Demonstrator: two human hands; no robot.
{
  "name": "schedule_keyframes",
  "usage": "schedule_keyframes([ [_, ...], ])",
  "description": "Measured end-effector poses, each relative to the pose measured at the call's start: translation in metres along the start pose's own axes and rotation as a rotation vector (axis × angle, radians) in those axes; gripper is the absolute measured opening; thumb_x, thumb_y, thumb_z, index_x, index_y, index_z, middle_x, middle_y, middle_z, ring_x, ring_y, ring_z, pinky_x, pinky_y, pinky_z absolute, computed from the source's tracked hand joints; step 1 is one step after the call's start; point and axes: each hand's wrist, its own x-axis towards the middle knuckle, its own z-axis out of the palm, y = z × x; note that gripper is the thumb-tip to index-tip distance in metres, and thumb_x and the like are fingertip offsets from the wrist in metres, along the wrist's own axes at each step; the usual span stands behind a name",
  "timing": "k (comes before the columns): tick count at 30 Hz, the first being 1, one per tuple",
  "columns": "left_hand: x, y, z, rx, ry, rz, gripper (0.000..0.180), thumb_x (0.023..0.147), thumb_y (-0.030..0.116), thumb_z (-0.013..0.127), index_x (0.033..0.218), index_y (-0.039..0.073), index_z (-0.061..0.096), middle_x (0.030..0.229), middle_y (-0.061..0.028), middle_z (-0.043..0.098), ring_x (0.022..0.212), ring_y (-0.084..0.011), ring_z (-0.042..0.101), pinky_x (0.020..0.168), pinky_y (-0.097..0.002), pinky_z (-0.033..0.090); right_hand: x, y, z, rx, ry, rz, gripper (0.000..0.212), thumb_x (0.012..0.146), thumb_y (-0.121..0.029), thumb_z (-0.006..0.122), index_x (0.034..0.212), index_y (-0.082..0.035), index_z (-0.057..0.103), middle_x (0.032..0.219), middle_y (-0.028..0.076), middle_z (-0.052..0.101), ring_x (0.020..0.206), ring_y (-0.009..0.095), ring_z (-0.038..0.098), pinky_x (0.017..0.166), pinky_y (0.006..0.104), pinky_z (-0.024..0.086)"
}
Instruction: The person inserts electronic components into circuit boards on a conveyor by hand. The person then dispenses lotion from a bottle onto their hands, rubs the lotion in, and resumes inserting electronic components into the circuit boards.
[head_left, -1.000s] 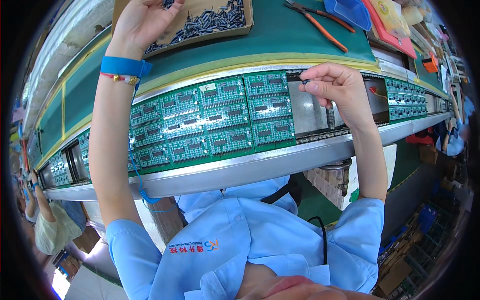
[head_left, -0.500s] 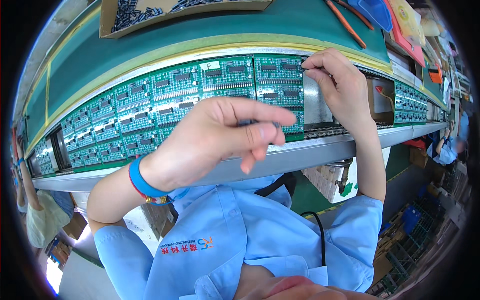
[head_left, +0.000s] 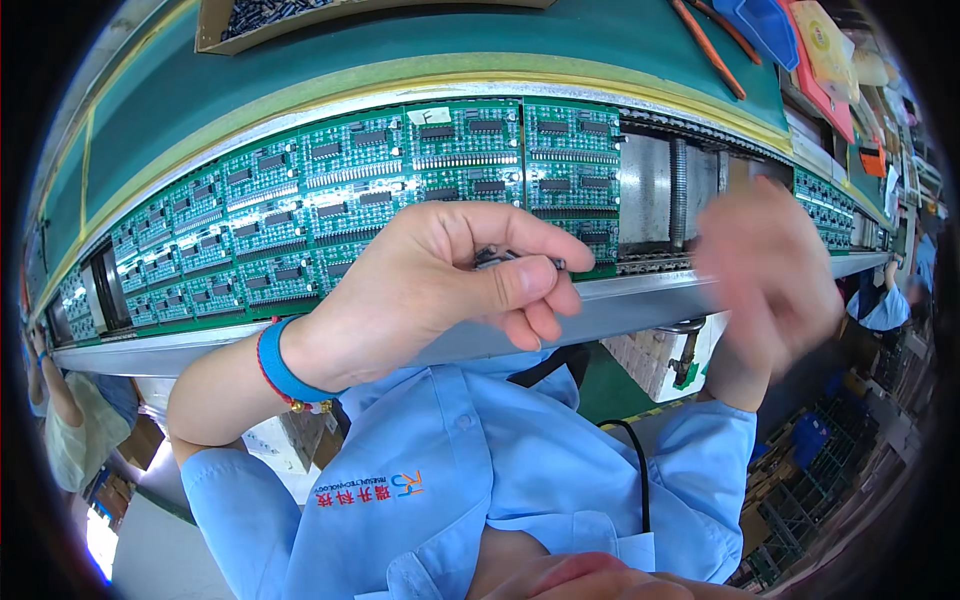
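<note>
My left hand (head_left: 440,275) is closed, its thumb and curled fingers around several small dark electronic components (head_left: 495,257). The dark end of one pokes out past the fingertips. This hand hovers over the near side of green circuit boards (head_left: 560,155) lying in a long row on a metal-edged conveyor. Off to the right, my right hand (head_left: 765,275) is smeared by motion over the conveyor's near edge, so its fingers cannot be read.
A cardboard box (head_left: 225,40) of small dark cylindrical parts stands on the green bench top (head_left: 400,65). Orange-handled pliers (head_left: 708,50) and a blue bin (head_left: 762,30) lie at the back right. Conveyor chain (head_left: 655,265) runs along the board edges. Another person (head_left: 85,420) stands at far left.
My right hand has left the boards' right end and moved right and nearer to me. My left hand has turned slightly, showing the components in it. The boards appear slightly farther right.
</note>
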Motion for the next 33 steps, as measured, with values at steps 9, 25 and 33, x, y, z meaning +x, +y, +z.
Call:
schedule_keyframes([
  [9, -0.002, -0.002, 0.0, -0.145, -0.014, -0.056, 0.021, 0.096, 0.015, 0.052, 0.111, 0.0, 0.053, 0.09, -0.0094, 0.063, 0.073, -0.0137, 0.065, 0.061, -0.0232, 0.055, 0.019, -0.06, 0.013, 1.084, -0.08, -0.409, 0.047, 0.095, -0.003, 0.042, 0.049, -0.01, 0.045, 0.05, 0.001, 0.047, 0.048, 0.01, 0.054, 0.092, 0.0297, 0.053],
  [25, -0.008, -0.004, 0.002, -0.11, 0.011, -0.033, 0.022, 0.095, 0.021, 0.054, 0.105, 0.001, 0.054, 0.089, -0.0107, 0.065, 0.065, -0.0122, 0.064, 0.054, -0.0234, 0.052, -0.006, -0.037, 0.015, -0.043, -0.049, -0.121, 0.004, 0.073, -0.003, 0.066, 0.076, -0.003, 0.064, 0.075, 0.009, 0.063, 0.066, 0.018, 0.06, 0.059, 0.0287, 0.049],
  [33, -0.005, -0.007, 0.002, -0.007, -0.026, -0.053, 0.023, 0.095, 0.022, 0.055, 0.099, 0.0, 0.057, 0.083, -0.0068, 0.064, 0.061, -0.0089, 0.06, 0.05, -0.0223, 0.048, -0.012, -0.015, 0.039, -0.204, -0.129, 0.102, 0.021, 0.067, -0.003, 0.073, 0.086, -0.003, 0.064, 0.078, 0.007, 0.061, 0.063, 0.021, 0.062, 0.05, 0.0292, 0.047],
])
